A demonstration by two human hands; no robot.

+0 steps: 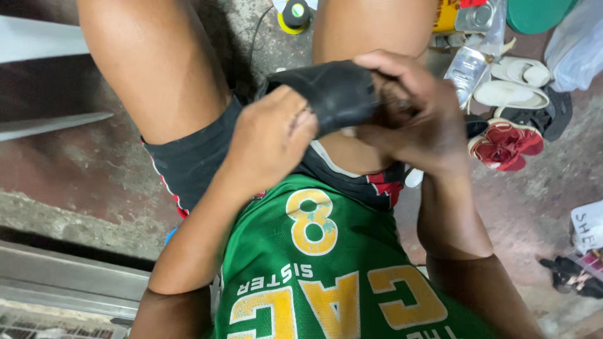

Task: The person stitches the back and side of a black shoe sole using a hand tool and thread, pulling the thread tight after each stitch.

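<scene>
Black rubber piece in both hands (left, right)

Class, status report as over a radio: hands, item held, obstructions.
Left hand and right hand both shut on black rubber piece, over lap. Shoes on floor at right. Nothing obstructing.

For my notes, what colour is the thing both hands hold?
Black, clearest in the head view.

A rough, stained grey concrete floor lies below, patched reddish-brown. A grey metal rail runs along the lower left. At the upper right lie white slip-on shoes, red sandals and a clear plastic bag.
</scene>
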